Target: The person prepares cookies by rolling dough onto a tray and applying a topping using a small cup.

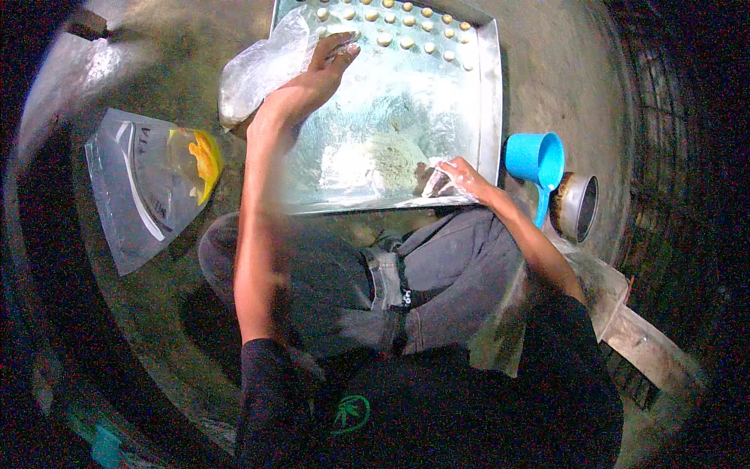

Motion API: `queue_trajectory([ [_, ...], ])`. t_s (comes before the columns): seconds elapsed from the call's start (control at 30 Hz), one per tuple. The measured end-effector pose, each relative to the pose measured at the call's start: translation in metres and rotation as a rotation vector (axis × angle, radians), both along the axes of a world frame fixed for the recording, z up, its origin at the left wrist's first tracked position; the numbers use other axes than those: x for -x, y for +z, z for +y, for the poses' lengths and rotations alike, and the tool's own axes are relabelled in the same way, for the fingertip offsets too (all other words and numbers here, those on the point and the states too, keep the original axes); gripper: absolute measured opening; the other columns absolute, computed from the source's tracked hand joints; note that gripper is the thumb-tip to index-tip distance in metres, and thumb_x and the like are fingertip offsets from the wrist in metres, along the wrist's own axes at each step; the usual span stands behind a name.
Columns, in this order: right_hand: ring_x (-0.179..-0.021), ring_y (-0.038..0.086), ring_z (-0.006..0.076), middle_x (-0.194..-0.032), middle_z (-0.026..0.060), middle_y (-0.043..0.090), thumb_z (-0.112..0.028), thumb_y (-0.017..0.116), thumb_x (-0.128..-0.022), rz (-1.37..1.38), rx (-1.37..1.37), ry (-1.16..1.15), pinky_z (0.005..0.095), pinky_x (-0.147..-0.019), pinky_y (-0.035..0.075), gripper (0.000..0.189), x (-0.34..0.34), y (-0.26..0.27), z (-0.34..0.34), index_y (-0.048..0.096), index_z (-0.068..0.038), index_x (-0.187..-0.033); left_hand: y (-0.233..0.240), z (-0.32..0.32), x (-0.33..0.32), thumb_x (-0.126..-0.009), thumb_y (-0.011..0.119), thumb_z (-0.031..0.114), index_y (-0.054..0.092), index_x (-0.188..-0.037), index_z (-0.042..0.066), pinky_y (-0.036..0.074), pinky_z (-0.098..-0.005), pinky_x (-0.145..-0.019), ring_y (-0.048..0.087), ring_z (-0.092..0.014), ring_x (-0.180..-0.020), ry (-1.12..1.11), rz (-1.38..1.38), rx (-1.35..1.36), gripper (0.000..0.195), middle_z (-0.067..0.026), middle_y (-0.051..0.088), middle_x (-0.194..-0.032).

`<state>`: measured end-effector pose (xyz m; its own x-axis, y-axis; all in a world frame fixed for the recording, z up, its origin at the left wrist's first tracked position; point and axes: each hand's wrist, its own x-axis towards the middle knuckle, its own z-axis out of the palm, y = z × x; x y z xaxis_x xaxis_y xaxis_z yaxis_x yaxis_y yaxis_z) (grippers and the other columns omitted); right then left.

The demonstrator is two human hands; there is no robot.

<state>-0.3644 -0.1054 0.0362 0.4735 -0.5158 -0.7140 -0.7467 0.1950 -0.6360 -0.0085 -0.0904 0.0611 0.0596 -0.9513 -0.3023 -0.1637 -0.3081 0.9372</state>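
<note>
A large metal tray (490, 117) lies before my crossed legs, with rows of small round dough balls (407, 42) at its far end. My left hand (335, 58) reaches over the tray's left side, close to the nearest row, fingers spread a little; whether it holds a ball cannot be told. Beside it a clear plastic bag (263, 64) lies over the tray's left edge. White powder and a pale flattened patch (392, 161) cover the near part of the tray. My right hand (460, 176), dusted white, is at the near right corner, its fingers at a whitish lump (436, 183).
A blue plastic dipper (527, 157) stands right of the tray, next to a stained metal pot (577, 205). On the floor at left lies a clear printed bag (146, 187) with yellow contents. A wooden board (644, 346) is at lower right.
</note>
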Motion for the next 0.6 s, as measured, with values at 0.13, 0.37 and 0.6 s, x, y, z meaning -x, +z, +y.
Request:
queue_trajectory([
  [0.13,-0.067,0.061,0.0138,-0.08,0.0093,0.067,-0.038,0.05,-0.097,-0.132,-0.038,-0.003,0.0271,-0.062,0.048,0.047,0.017,-0.035,-0.004,0.069,0.004,-0.091,0.005,0.001,0.003,-0.095,0.043,0.056,0.031,-0.146,0.022,0.023,-0.0429,-0.113,0.03,-0.03,-0.139,-0.001,0.058,-0.069,0.062,-0.0166,0.039,-0.147],
  [0.37,-0.069,0.046,0.0134,-0.077,0.0022,0.05,-0.046,0.057,-0.092,-0.092,0.27,-0.063,0.0287,-0.062,0.04,0.05,-0.009,-0.062,0.012,0.059,0.004,-0.098,0.012,0.004,0.01,-0.094,0.049,0.051,0.038,-0.143,0.019,0.026,-0.0392,-0.112,0.034,-0.03,-0.137,0.06,0.107,-0.034,0.059,-0.0155,0.041,-0.145],
  [0.6,-0.07,0.047,0.0129,-0.068,0.0022,0.047,-0.037,0.051,-0.095,-0.141,0.061,-0.285,0.0299,-0.07,0.041,0.041,-0.036,-0.031,0.007,0.067,0.001,-0.089,0.021,0.01,0.008,-0.094,0.056,0.042,0.048,-0.138,0.02,0.033,-0.0403,-0.105,0.038,-0.02,-0.132,0.139,0.112,-0.105,0.05,-0.0023,0.047,-0.141],
])
